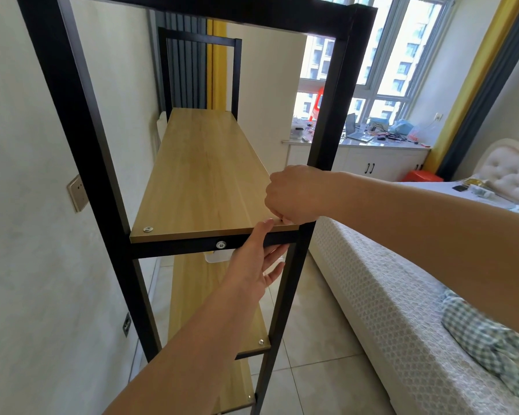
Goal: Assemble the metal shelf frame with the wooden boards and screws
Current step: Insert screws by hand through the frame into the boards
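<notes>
The black metal shelf frame [327,121] is standing upright by the wall. The right hand [294,196] is curling, pinching something tiny at the upper wooden board's [204,178] near corner; the left hand [252,265], fingers straight, is touching the crossbar [192,245] beneath.

Both bare arms reach forward, the hands meeting close together.

The right hand [294,196] comes in from the right on a nearly level forearm, knuckles up and fingers curled tight downward in a fist-like pinch; what the fingertips hold is too small to tell. Just below that pinch, the left hand [253,265] rises from the lower left on a long diagonal forearm, fingers straight and spread, thumb pointing up toward the right hand's fingertips.
</notes>
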